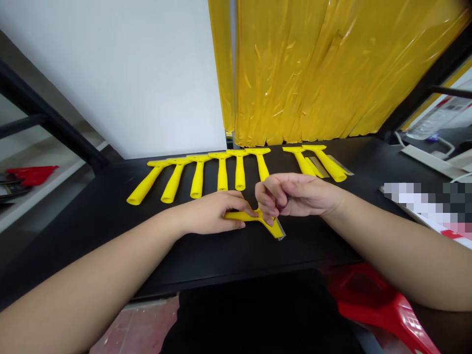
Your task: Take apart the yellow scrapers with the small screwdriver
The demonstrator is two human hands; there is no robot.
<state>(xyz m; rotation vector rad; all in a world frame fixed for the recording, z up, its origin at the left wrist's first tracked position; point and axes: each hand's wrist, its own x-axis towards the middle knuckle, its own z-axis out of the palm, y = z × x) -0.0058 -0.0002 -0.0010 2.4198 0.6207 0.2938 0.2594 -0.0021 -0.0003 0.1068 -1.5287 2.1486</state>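
1. Steadying the yellow scraper (272,228) nearer than the row, at the surface's (206,260) middle, I wrap the left hand (206,211) round its handle, probably against twisting.
2. I hold the right hand (304,195) curled about a dark item (283,204), mostly hidden, beside the scraper's head.
3. Its long axis runs left to right, head rightward, angled slightly near.
4. Far across, other scrapers (199,178) lie handles-near, seemingly leaving working room.
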